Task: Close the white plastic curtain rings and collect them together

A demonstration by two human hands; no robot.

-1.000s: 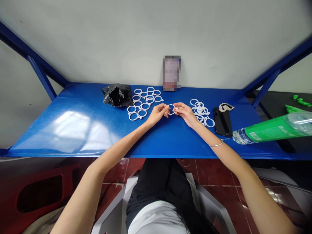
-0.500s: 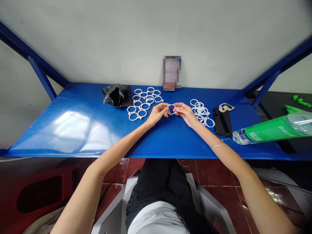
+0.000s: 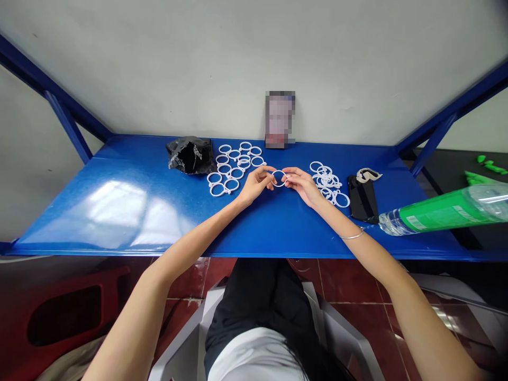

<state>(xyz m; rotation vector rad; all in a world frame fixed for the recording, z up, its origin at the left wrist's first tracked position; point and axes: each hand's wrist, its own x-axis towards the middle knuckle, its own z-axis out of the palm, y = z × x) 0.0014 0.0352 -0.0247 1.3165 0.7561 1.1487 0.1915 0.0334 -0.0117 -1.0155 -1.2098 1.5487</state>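
Between my two hands is a thin white curtain ring (image 3: 279,186), held up above the blue table. My left hand (image 3: 257,185) pinches its left side between thumb and fingers. On its right side, my right hand (image 3: 300,184) has thumb and fingers closed near the small knob on the rim. Several white rings (image 3: 232,184) lie spread out to the left of my left hand. Another heap of white rings (image 3: 327,181) overlaps in a pile just right of my right hand.
A crumpled black plastic bag (image 3: 190,154) sits open at the back left. A phone (image 3: 280,119) leans on the wall. To the right are a black phone (image 3: 362,200), a beige strap-like item (image 3: 369,174) and a green-labelled bottle (image 3: 440,210) on its side. The blue table (image 3: 273,233) has a front edge near my lap.
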